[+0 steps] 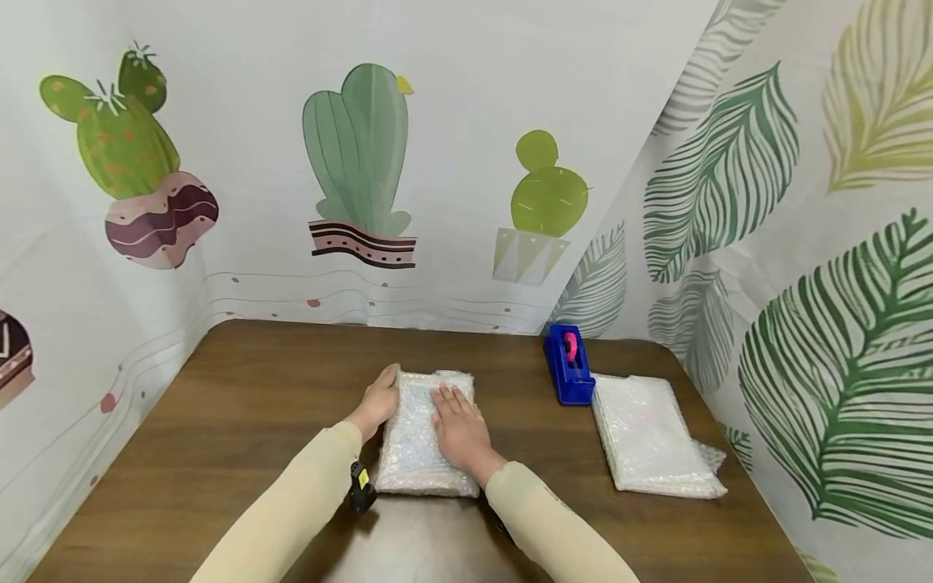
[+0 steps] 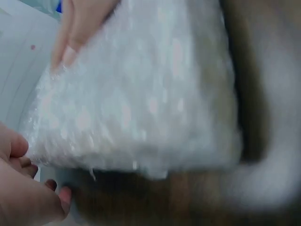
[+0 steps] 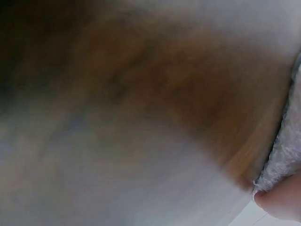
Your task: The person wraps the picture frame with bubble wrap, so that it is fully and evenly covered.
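A bubble-wrapped package lies flat on the brown table, its clear wrap shiny and its edges thick. My left hand holds it at the far left corner; in the left wrist view the left thumb is at the wrap's edge and the fingers curl beside and below it. Spread over the top on the right side, my right hand presses down with straight fingers. The right wrist view is mostly blurred, with the package's edge and part of a finger at the lower right.
To the right lies a second stack of bubble-wrapped flat packages. A blue tape dispenser with a pink roll stands beside it near the table's back edge. Behind the table hangs a printed cloth with cactus and leaf patterns.
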A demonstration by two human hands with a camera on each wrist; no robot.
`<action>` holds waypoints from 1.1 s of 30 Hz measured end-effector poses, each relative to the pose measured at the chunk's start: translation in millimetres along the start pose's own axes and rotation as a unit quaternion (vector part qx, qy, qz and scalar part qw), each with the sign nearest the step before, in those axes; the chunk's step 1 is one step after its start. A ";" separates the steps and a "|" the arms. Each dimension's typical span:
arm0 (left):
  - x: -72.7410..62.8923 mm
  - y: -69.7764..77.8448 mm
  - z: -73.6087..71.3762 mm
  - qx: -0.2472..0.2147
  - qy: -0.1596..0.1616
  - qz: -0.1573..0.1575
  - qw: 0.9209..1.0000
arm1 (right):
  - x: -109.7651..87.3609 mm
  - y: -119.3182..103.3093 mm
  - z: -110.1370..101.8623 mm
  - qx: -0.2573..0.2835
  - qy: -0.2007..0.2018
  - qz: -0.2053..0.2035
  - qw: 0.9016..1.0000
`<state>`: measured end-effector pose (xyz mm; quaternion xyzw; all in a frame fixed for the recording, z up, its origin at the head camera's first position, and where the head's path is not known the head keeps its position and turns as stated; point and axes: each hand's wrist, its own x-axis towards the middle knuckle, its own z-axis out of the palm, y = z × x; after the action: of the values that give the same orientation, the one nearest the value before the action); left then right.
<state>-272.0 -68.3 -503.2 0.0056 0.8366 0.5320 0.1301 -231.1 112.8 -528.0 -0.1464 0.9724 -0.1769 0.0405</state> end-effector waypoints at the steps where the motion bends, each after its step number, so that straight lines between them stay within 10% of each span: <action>1: 1.8 -0.7 -0.6 0.035 0.006 0.010 0.999 | 0.1 -0.6 0.5 -0.004 0.002 -0.001 1.000; 7: 7.7 -2.8 -7.8 0.210 0.011 0.026 0.977 | -0.6 -6.8 1.0 -0.021 0.002 0.003 1.000; 16: 6.6 4.4 -2.4 0.342 0.027 0.053 0.938 | 0.5 -7.8 0.8 -0.028 -0.008 0.013 0.999; 25: -64.2 -17.2 9.6 0.362 0.000 0.200 0.910 | -0.9 -4.8 -3.8 -0.027 -0.015 0.003 1.000; 33: -92.8 -19.5 26.4 0.411 -0.043 0.235 0.880 | -0.5 -3.9 -6.0 -0.027 -0.006 -0.014 1.000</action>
<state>-174.0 -67.0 -511.5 0.2781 0.9478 0.1543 0.0226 -230.4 111.4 -521.0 -0.1621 0.9744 -0.1504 0.0403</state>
